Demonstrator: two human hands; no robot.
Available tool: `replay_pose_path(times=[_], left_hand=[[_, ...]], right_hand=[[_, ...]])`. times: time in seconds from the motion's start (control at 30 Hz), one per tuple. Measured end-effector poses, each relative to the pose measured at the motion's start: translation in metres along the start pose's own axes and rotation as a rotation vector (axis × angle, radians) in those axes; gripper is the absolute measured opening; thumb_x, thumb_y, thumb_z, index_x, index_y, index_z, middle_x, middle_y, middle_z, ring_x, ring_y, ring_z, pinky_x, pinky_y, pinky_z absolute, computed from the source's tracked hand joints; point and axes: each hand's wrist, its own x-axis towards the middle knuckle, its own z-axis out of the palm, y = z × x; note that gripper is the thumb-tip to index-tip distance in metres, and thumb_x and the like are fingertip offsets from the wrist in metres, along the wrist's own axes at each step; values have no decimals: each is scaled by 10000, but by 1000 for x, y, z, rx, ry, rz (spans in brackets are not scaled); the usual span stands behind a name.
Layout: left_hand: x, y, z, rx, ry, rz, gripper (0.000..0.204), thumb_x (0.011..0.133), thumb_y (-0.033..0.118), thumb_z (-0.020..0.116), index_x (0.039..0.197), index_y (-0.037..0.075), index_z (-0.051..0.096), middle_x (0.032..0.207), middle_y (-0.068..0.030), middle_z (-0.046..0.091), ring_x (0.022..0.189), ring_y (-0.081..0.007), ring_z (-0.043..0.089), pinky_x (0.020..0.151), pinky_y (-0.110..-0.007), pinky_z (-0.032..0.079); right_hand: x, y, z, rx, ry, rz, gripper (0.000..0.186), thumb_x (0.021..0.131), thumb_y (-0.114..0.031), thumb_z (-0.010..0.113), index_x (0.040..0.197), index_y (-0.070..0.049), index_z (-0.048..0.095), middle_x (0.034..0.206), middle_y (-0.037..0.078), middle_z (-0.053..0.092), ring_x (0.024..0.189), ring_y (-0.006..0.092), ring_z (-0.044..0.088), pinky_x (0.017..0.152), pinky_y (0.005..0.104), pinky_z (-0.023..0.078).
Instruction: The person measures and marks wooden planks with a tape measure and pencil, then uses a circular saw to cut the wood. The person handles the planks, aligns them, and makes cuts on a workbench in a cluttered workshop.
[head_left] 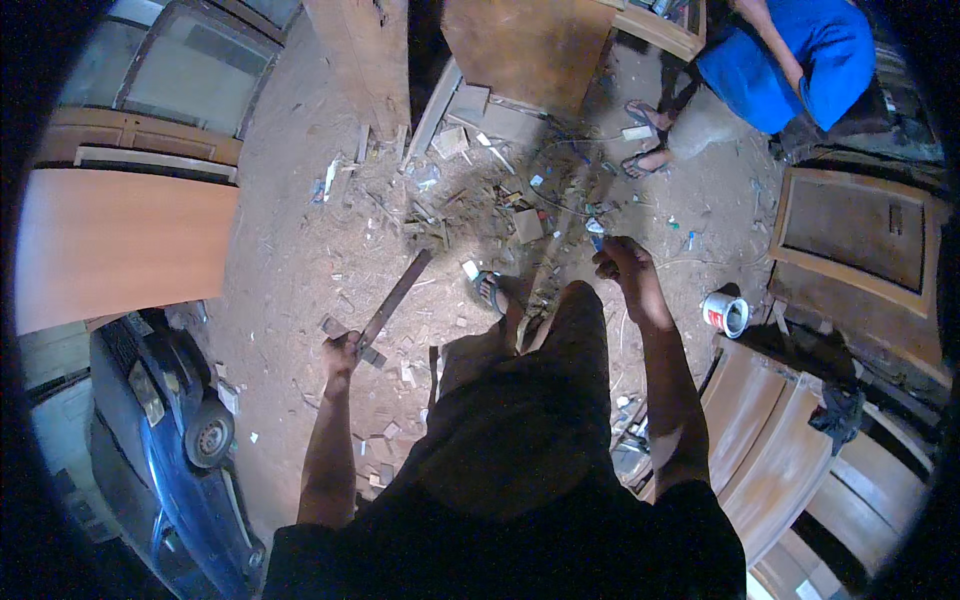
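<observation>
My left hand (342, 352) is closed around the lower end of a long, flat, dark strip (398, 295), which slants up and to the right. A short bar (370, 356) crosses it at the hand; I cannot tell whether the two are joined. My right hand (626, 268) is raised over the floor with its fingers curled together. A small blue thing (598, 243) shows at its fingertips; whether it is held or lies on the floor beyond is unclear.
Wood scraps (528, 226) and litter cover the dirt floor. A white bucket (727, 314) stands at right. Wooden panels (850, 240) lean beyond it. A blue car (175, 450) is at lower left, an orange-brown board (130, 240) above. A person in blue cloth (790, 60) sits far right.
</observation>
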Motion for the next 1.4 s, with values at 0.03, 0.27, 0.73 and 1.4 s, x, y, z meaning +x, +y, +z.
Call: replay_pose_path(times=[0.03,0.27,0.73,1.4], left_hand=[[-10,-13,6,-129,-4,4,541,890,634,598,912,120,764,934,-183,762,888,-317,750,715,-486,535],[-69,-6,28,9,101,-520,576,812,587,693,830,15,757,802,-141,749,755,-286,730,693,-447,540],[-290,222,136,180,-5,-1125,296,897,321,727,869,35,656,808,-102,694,644,-180,634,569,-366,486],[-306,286,164,-278,83,-945,375,809,436,750,841,65,792,791,-109,749,756,-244,722,713,-432,541]], right_hand=[[3,-3,-5,2,16,4,305,1010,-324,608,1088,-30,640,922,84,687,805,180,639,802,348,520],[112,-49,-51,33,65,37,256,994,-298,634,1057,-50,642,905,75,688,774,161,635,767,325,518],[415,-159,-204,-568,118,-330,418,992,-432,631,1030,-18,676,899,66,674,795,170,633,675,324,518],[523,-246,-217,196,-127,-191,596,1027,-437,591,1429,-24,438,1417,266,558,1239,360,617,1063,431,506]])
